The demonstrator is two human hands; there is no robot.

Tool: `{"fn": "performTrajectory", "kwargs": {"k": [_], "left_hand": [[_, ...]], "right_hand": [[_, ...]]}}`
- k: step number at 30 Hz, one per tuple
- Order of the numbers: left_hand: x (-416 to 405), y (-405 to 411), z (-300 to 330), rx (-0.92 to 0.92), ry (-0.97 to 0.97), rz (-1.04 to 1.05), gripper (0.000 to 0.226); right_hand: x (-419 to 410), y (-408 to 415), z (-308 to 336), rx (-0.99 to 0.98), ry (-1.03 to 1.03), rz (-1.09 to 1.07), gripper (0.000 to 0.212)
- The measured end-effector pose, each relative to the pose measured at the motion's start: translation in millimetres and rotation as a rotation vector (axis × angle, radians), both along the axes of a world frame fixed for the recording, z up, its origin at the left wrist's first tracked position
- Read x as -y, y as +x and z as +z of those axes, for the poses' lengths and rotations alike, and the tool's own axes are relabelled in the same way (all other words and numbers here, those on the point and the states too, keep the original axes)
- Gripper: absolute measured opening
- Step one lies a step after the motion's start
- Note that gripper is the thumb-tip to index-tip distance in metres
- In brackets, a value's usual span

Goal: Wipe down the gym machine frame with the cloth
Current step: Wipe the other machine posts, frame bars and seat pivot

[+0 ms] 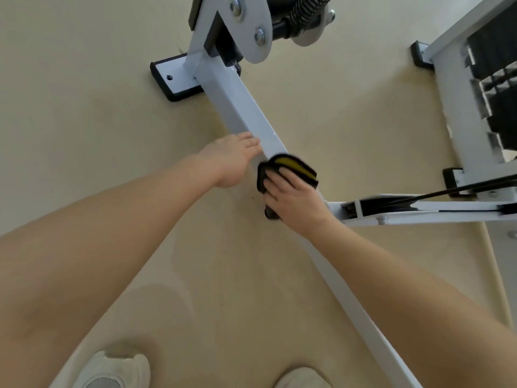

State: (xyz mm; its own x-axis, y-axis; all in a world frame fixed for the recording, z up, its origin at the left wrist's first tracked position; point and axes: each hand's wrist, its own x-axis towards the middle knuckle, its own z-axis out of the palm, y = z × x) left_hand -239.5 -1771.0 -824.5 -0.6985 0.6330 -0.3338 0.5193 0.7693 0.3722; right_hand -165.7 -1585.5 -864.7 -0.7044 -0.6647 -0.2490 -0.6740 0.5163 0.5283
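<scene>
A white square frame beam [240, 107] of the gym machine runs low over the floor from the upper middle down to the lower right. A black and yellow cloth [296, 166] lies folded over the beam at mid-frame. My right hand [293, 198] lies on top of the cloth and presses it onto the beam, fingers spread over it. My left hand [233, 161] rests against the beam's left side just beyond the cloth, fingers straight and touching the metal.
A black-edged foot plate [173, 77] anchors the beam at the upper left. A pulley arm with a black cable [419, 208] branches off to the right. A weight stack [492, 88] stands at the far right. My two white shoes [112, 371] stand on the beige floor.
</scene>
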Motion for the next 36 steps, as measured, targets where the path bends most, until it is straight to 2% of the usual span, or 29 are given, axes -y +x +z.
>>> {"fn": "performTrajectory", "kwargs": {"k": [4,7,9,11,14,18,20,22,25,27,29,33,36], "left_hand": [[33.5,10.1,0.8,-0.002,0.068,0.157,0.062],[47.6,26.2,-0.6,0.08,0.146,0.24,0.063],[48.7,32.0,-1.9,0.135,0.192,0.27,0.065],[47.3,32.9,2.2,0.183,0.223,0.298,0.066],[47.8,30.0,16.2,0.221,0.293,0.35,0.065],[58.5,24.5,36.6,0.162,0.428,0.439,0.066],[62.7,19.6,47.9,0.152,0.526,0.484,0.067],[62.9,10.3,57.5,0.148,0.667,0.555,0.069],[62.9,-8.8,69.9,0.196,0.96,0.729,0.075],[63.1,-20.3,80.8,0.21,1.085,0.735,0.076],[60.7,-31.3,90.9,0.177,1.122,0.643,0.078],[59.8,-55.7,104.4,0.233,1.167,0.691,0.079],[64.1,-67.2,103.8,0.281,1.161,0.661,0.08]], "right_hand": [[23.1,-25.5,-9.0,-0.098,-0.136,-0.07,0.027],[15.4,-1.8,-16.4,-0.123,-0.164,-0.105,0.03],[-0.1,20.9,-18.6,-0.085,-0.156,-0.039,0.03],[-9.9,24.9,-9.1,-0.041,-0.143,0.031,0.012],[1.4,7.2,2.4,0.011,-0.093,-0.005,0.019],[36.1,-25.1,23.7,0.024,-0.136,0.012,0.023],[51.6,-38.9,49.8,-0.072,-0.269,0.124,0.012],[64.9,-50.5,83.6,-0.234,-0.422,0.202,0.022],[80.3,-67.7,135.3,-0.477,-0.504,0.309,0.03],[84.8,-88.7,157.8,-0.546,-0.449,0.332,0.027],[87.9,-116.1,167.2,-0.545,-0.331,0.28,0.023],[100.5,-145.9,167.1,-0.477,-0.043,0.073,0.042],[95.5,-135.7,169.2,-0.481,0.04,0.08,0.046]]}}
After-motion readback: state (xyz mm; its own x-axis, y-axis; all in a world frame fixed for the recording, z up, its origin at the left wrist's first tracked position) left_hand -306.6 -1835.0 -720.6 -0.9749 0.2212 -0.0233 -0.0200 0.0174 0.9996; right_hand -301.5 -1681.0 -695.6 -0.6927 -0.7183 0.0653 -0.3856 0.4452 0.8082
